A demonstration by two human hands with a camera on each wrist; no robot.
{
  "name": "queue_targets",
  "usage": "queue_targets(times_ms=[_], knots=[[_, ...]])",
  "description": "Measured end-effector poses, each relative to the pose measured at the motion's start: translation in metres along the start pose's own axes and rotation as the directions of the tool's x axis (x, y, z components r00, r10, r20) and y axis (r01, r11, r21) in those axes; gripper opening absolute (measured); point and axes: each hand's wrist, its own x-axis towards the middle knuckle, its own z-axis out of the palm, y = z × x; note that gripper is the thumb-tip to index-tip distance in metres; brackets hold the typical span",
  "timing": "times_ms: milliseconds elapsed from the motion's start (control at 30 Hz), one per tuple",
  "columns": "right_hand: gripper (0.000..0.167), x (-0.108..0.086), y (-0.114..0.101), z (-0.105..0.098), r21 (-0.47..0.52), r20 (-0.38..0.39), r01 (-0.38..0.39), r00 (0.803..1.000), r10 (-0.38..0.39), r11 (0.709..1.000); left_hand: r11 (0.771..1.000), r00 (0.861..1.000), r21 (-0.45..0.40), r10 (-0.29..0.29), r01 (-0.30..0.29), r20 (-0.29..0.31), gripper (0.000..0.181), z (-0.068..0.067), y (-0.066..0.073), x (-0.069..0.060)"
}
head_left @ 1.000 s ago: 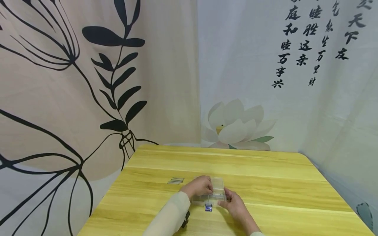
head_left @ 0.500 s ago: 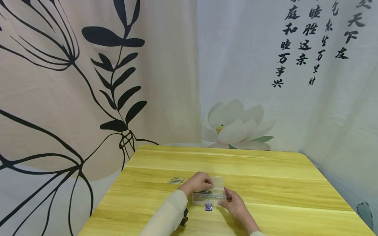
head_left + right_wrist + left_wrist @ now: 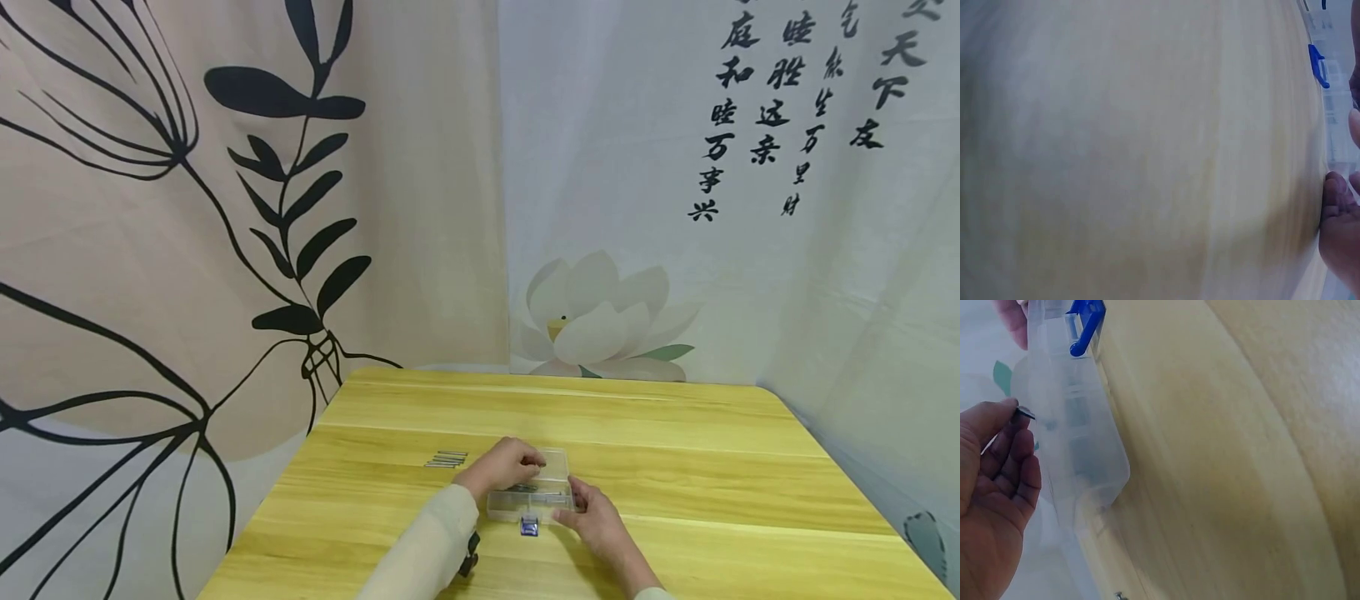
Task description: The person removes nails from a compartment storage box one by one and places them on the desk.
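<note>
A clear plastic box [image 3: 510, 507] stands on the table with its lid [image 3: 555, 463] tipped back and a blue latch [image 3: 529, 527] at the front. Slim metal pieces [image 3: 522, 488] lie in its left part, partly covered by my hand. My left hand [image 3: 504, 465] is over the box's back left. In the left wrist view its thumb and finger pinch a thin dark metal piece [image 3: 1025, 413], mostly hidden. With thumb in front and fingers at the side, my right hand [image 3: 597, 515] grips the box's right end; the right wrist view shows only part of this hand [image 3: 1340, 234].
Several slim metal rods [image 3: 446, 459], like nails or screws, lie in a row on the wooden table [image 3: 675, 467], left of the box. A printed curtain [image 3: 427, 208] hangs behind the table's far edge.
My left hand has risen out of the box's left part and moved slightly back, uncovering metal pieces there. My right hand and the box have stayed in place.
</note>
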Motion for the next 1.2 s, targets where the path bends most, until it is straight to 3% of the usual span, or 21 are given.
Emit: queue_targets(times_ms=[400,933,1200], knots=[[0.073,-0.001,0.001,0.0,0.047,0.011,0.026,1.0,-0.027,0.999,1.0,0.999,-0.023,0.002,-0.003,-0.054,0.006,-0.011,-0.012,-0.009],[0.073,-0.001,-0.001,0.001,0.007,-0.019,0.007,1.0,-0.007,1.0,0.999,0.996,0.025,-0.028,0.03,-0.081,0.012,-0.045,-0.045,-0.045],[0.073,-0.001,-0.001,0.001,-0.02,-0.026,-0.001,1.0,0.001,1.0,0.997,0.996,-0.019,-0.072,0.072,-0.042,0.007,-0.054,-0.06,-0.063]])
